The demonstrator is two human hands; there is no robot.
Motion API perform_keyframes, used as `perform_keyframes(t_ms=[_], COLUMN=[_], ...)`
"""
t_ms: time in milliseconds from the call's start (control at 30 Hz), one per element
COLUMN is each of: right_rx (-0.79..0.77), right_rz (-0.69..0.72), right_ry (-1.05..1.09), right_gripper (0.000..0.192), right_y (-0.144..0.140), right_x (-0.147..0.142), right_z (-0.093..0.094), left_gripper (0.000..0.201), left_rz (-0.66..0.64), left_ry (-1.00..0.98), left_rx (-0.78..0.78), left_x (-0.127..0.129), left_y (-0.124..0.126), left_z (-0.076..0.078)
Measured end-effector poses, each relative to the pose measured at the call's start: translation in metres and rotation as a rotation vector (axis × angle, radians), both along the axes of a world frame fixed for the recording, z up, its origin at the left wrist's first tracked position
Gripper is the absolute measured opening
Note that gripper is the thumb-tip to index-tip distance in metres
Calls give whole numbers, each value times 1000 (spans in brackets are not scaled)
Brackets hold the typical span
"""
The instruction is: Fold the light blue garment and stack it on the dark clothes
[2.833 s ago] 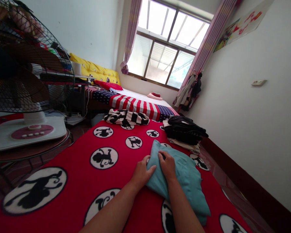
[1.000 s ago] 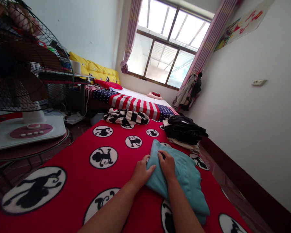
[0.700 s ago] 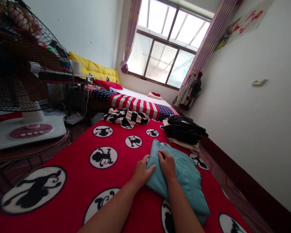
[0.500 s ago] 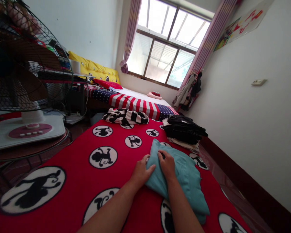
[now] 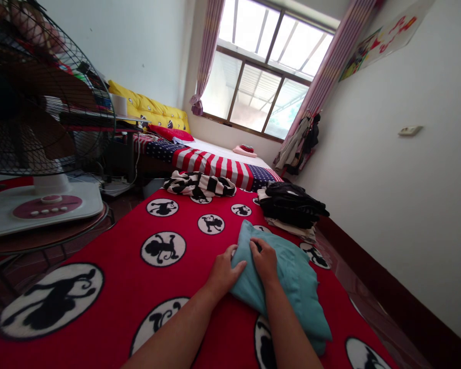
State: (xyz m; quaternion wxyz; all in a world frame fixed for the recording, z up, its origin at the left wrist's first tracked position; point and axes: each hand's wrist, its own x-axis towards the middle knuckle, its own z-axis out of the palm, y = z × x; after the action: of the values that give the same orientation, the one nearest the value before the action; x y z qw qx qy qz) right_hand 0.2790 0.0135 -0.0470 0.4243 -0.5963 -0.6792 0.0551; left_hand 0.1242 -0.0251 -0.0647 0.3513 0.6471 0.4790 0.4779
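Observation:
A folded teal garment (image 5: 297, 279) lies on the red blanket (image 5: 126, 287), which is patterned with black figures in white circles. My left hand (image 5: 226, 270) grips its left edge, the thumb on top of the cloth and the fingers along the side, their tips partly hidden. Over the upper left part of the same garment rests my right hand (image 5: 264, 259). Its fingers are bent and touch the cloth, with a gap between thumb and forefinger.
Behind the garment stands a stack of dark clothes (image 5: 292, 205). A black-and-white cloth (image 5: 200, 184) lies bunched at the blanket's far edge. An electric fan (image 5: 42, 202) occupies the left side. Farther back is a bed with a striped, starred cover (image 5: 215, 161), below the window.

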Motion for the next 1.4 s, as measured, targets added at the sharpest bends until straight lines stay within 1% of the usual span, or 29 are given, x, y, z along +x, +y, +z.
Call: perform_keyframes(t_ms=[1400], right_rx=[10], right_rz=[3], right_ry=[2], right_gripper=[31], right_y=[0], right_x=[0], right_z=[0], left_gripper=[48], left_rz=[4], left_ry=[11], left_rx=[-1], left_x=[0], left_y=[0], left_z=[-2])
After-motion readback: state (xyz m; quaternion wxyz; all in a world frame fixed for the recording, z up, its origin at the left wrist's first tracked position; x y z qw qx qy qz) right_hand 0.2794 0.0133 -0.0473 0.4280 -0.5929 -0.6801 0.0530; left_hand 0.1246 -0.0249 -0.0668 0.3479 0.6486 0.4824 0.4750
